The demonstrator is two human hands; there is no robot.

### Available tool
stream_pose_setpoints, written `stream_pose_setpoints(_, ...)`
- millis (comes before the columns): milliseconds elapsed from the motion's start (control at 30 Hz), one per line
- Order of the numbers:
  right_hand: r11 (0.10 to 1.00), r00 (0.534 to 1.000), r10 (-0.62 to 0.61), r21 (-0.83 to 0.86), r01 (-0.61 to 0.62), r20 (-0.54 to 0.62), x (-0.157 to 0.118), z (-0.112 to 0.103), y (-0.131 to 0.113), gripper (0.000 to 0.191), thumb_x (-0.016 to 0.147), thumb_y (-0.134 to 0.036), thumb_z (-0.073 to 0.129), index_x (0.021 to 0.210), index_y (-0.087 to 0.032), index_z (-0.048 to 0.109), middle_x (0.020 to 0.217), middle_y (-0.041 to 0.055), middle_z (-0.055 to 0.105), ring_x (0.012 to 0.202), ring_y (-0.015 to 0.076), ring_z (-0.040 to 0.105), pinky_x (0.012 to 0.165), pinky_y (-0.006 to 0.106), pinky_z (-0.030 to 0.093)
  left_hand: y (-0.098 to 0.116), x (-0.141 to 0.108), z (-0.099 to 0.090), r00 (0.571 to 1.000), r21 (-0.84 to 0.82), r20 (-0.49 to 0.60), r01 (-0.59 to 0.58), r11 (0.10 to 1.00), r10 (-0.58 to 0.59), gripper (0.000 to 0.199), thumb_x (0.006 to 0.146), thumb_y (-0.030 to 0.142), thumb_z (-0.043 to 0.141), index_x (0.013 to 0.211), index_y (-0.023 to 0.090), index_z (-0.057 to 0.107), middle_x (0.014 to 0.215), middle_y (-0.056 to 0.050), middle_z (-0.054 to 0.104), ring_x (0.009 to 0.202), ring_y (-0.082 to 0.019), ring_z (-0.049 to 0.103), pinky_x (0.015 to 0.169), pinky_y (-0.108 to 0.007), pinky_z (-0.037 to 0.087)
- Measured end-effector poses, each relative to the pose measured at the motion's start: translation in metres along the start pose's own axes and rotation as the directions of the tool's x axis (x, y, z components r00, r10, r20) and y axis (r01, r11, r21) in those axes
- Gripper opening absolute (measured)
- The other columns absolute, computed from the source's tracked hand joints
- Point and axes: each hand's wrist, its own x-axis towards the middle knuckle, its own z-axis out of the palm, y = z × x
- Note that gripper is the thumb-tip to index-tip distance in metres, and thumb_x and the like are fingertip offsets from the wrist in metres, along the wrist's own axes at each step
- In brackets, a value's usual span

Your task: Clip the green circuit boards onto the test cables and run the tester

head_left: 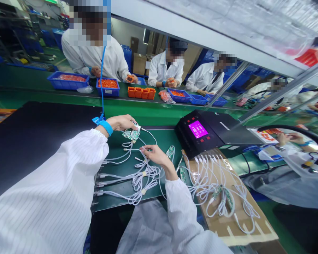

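My left hand [124, 122], with a blue wrist strap, is closed on a green circuit board [131, 134] at the back of the green mat. A white cable plug [139, 128] meets the board beside my fingertips. My right hand [155, 154] is a little nearer and to the right, its thumb and fingers pinched on a white cable [134, 149]. Below both hands lie bundled white cables [140, 181], with plugs running to the mat's left edge. Another green board [170, 151] rests just right of my right hand.
A black tester [198, 132] with a lit magenta screen stands at right. Cables run from it over a cardboard sheet [243, 225] holding more boards. Across the line, several co-workers in white coats sit behind blue bins [108, 91] and orange cases [141, 93]. A metal post [270, 92] slants at right.
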Motion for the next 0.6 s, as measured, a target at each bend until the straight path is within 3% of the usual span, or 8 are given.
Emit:
stream_pose_setpoints(100,0.997,0.997,-0.074,-0.033,0.074,0.000,-0.006,-0.001,-0.005,0.043,0.082,-0.057,0.072,0.083,-0.014,0.073,0.067,-0.0033,0.059,0.057,0.0073,0.040,0.053,0.021,0.033,-0.001,0.001,0.000,1.000,-0.009,-0.015,-0.010,1.000,0.010,0.013,0.067,0.015,0.085,0.076,0.018,0.076,0.070,-0.007,0.072,0.060,-0.017,0.063,0.056,-0.027,0.044)
stream_pose_setpoints(233,0.989,0.998,-0.054,0.134,0.056,-0.015,-0.017,0.001,-0.010,0.052,0.077,-0.069,0.073,0.083,-0.018,0.064,0.060,-0.0090,0.044,0.052,0.0064,0.031,0.049,0.021,0.028,0.000,0.000,0.001,0.999,-0.046,-0.053,-0.004,0.999,0.002,0.019,0.064,0.014,0.089,0.070,0.018,0.072,0.066,-0.005,0.068,0.057,-0.016,0.060,0.054,-0.026,0.039)
stream_pose_setpoints(367,0.964,0.989,-0.026,0.258,0.064,-0.146,-0.024,0.007,-0.006,0.058,0.075,-0.077,0.070,0.080,-0.022,0.051,0.064,-0.0087,0.045,0.050,0.0061,0.031,0.047,0.021,0.029,0.004,-0.003,0.003,0.994,-0.066,-0.110,0.015,0.998,-0.022,0.024,0.069,0.014,0.087,0.062,0.018,0.065,0.057,-0.001,0.059,0.052,-0.012,0.052,0.051,-0.025,0.036)
stream_pose_setpoints(500,0.962,0.949,-0.109,0.211,0.175,-0.294,-0.028,0.012,-0.004,0.052,0.085,-0.072,0.061,0.096,-0.022,0.056,0.060,-0.0087,0.045,0.052,0.0097,0.040,0.050,0.022,0.034,0.007,-0.004,0.004,0.996,-0.091,-0.092,0.009,0.996,-0.017,0.026,0.075,0.014,0.083,0.058,0.017,0.063,0.057,-0.002,0.060,0.050,-0.011,0.051,0.049,-0.025,0.037)
stream_pose_setpoints(600,0.966,0.908,-0.176,0.109,0.233,-0.380,-0.033,0.013,-0.008,0.051,0.091,-0.066,0.057,0.111,-0.019,0.063,0.067,-0.0035,0.057,0.056,0.0114,0.045,0.052,0.023,0.037,0.007,-0.003,0.004,0.999,-0.125,-0.053,-0.012,0.992,0.005,0.030,0.077,0.016,0.082,0.055,0.016,0.061,0.059,-0.004,0.062,0.054,-0.014,0.058,0.052,-0.026,0.041)
